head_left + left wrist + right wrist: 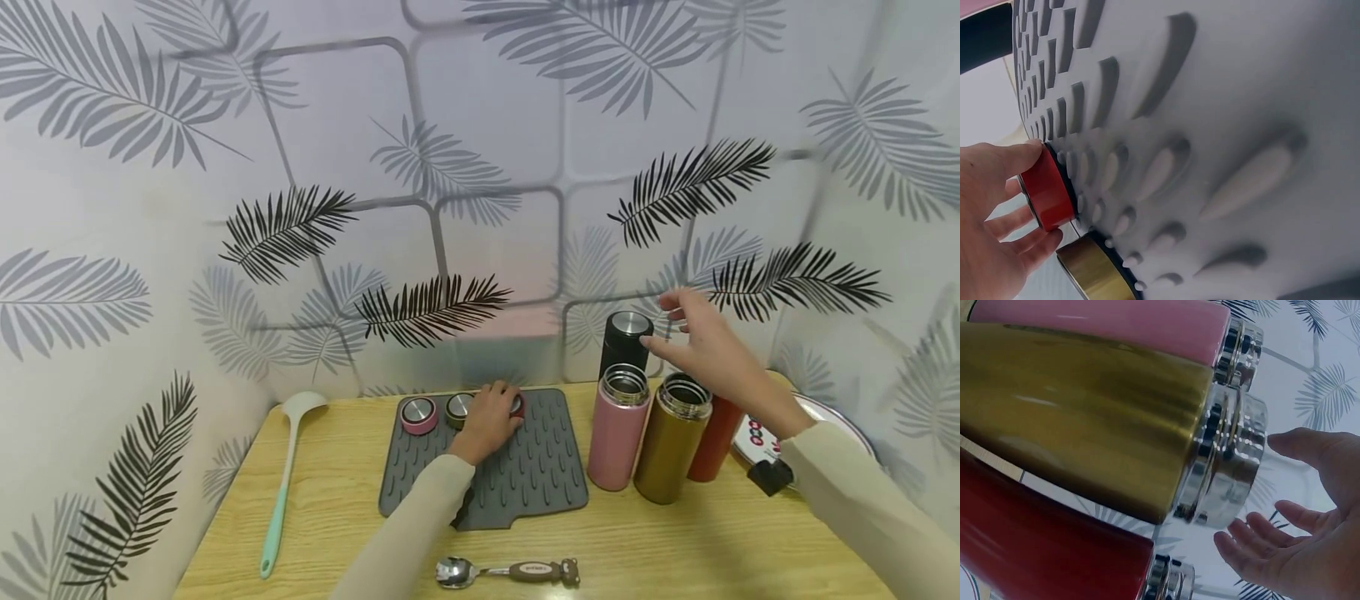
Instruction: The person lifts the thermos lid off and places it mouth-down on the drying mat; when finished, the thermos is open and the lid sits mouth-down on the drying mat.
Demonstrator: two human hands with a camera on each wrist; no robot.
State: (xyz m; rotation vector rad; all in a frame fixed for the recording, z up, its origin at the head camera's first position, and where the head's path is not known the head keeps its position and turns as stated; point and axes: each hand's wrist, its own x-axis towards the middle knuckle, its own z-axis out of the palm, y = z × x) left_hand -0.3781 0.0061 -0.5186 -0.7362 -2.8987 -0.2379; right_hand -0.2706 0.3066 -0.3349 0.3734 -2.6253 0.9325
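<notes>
In the left wrist view, my left hand (487, 423) holds a red bottle lid (1050, 190) between thumb and fingers, down at the grey ridged mat (540, 467). Beside it sits a gold lid (1097, 269); farther left on the mat is a pink lid (418, 415). My right hand (705, 346) hovers with fingers spread above the flasks, holding nothing. Below it stand an uncapped gold flask (667, 450), an uncapped pink flask (617, 442) and a red flask (712, 442), whose bare metal neck shows in the right wrist view. Behind them is a black flask (624, 354) with its lid on.
A ladle (285, 483) with a mint handle lies at the table's left. Near the front edge is a spoon (510, 572) with a brown bear handle. A white patterned round thing with a black handle (771, 477) lies at right. A leaf-printed wall covering (495, 250) rises behind.
</notes>
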